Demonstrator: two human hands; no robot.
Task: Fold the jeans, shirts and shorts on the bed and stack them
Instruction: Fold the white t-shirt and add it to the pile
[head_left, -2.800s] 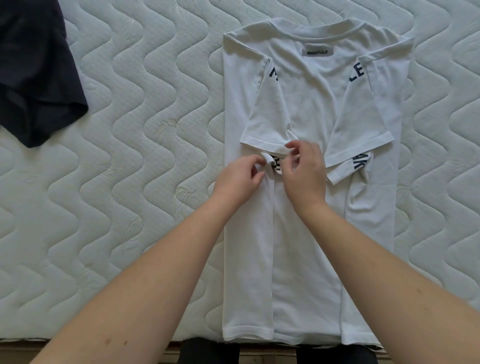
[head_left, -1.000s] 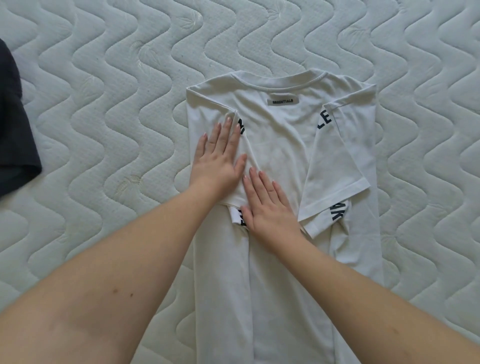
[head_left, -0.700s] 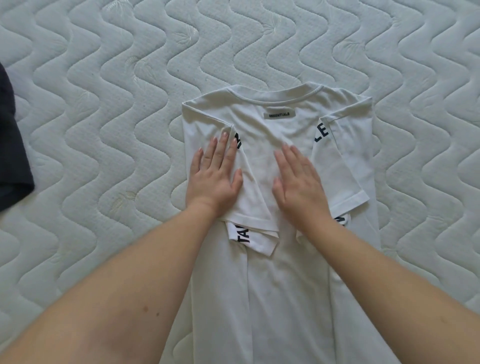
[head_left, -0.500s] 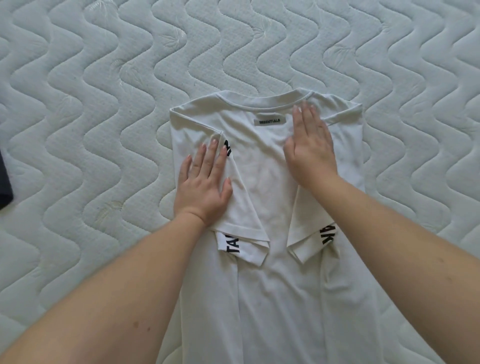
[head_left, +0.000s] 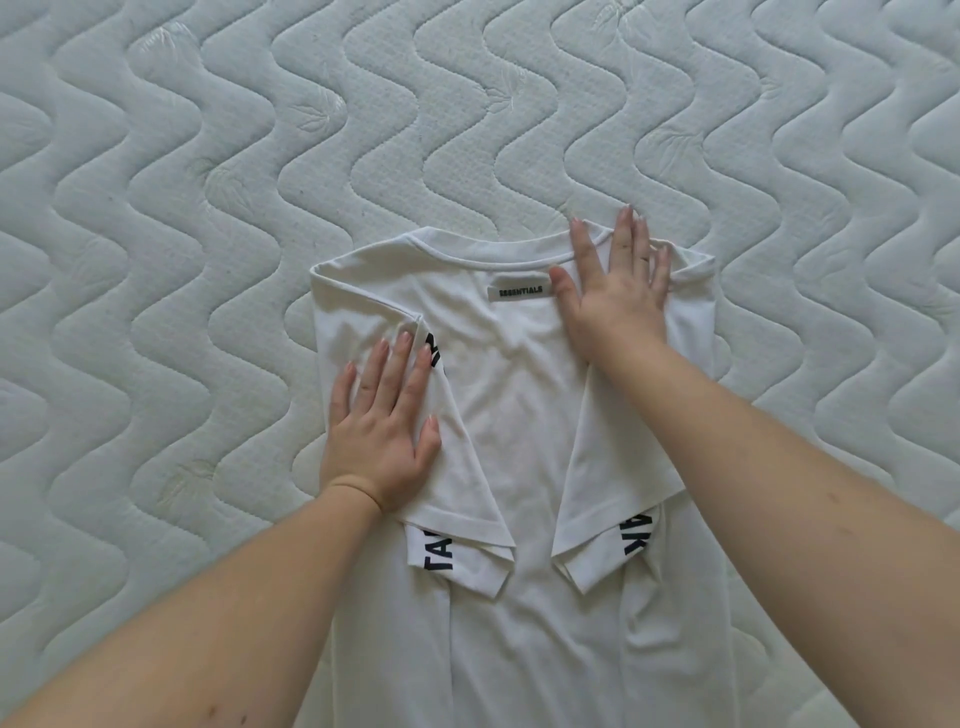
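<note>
So the whole surface here is a bed with a pale quilted mattress top, wavy stitching running all over it. The white shirt lies flat in the lower middle, collar pointing away, both sides and sleeves already folded inward, with a small grey label under the collar. Left hand rests flat with fingers spread on the left folded sleeve. Right hand is flat and wide too, pressing the right shoulder, fingertips reaching just over the collar edge. Bare mattress shows to the left, the right and above the collar; the hem runs out of the bottom of the view.
</note>
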